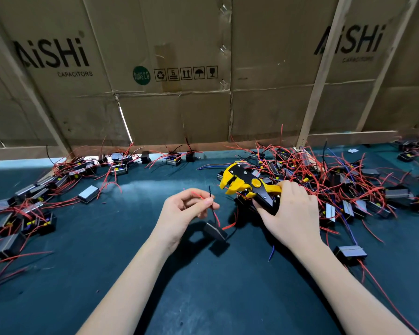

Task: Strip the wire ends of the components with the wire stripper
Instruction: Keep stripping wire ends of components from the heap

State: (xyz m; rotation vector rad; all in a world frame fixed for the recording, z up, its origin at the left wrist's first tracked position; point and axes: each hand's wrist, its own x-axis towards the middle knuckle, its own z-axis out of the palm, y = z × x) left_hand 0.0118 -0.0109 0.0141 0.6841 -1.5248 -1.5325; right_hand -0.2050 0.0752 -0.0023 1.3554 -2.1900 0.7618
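Gripping the yellow-and-black wire stripper (250, 187) by its handles, the right hand (290, 211) holds the tool above the dark green mat (107, 262), right of centre, with its head pointing left and its jaws parted. Just left of the stripper head, not touching it, a thin black wire (210, 193) stands up from the left hand (182, 213), pinched between thumb and fingertips together with a red wire (197, 195) that slants off to the upper left. Both wires run down from the pinch to a small black component (214, 232), which hangs tilted just under the left hand, close over its own shadow on the mat; whether it touches the mat I cannot tell. A blue wire (272, 252) pokes out below the right wrist. Behind and right of the stripper: a dense heap of components (336, 187), black and grey blocks tangled in red, black and blue leads. Far left: a second, looser pile of components (27, 204), strung along the mat edge. A few strays sit along the back edge, and one lone block (350, 253) lies right of the right forearm. Flattened cardboard cartons (155, 68) printed "AiSHi CAPACITORS" wall off the back of the bench, braced by pale wooden battens (322, 68).
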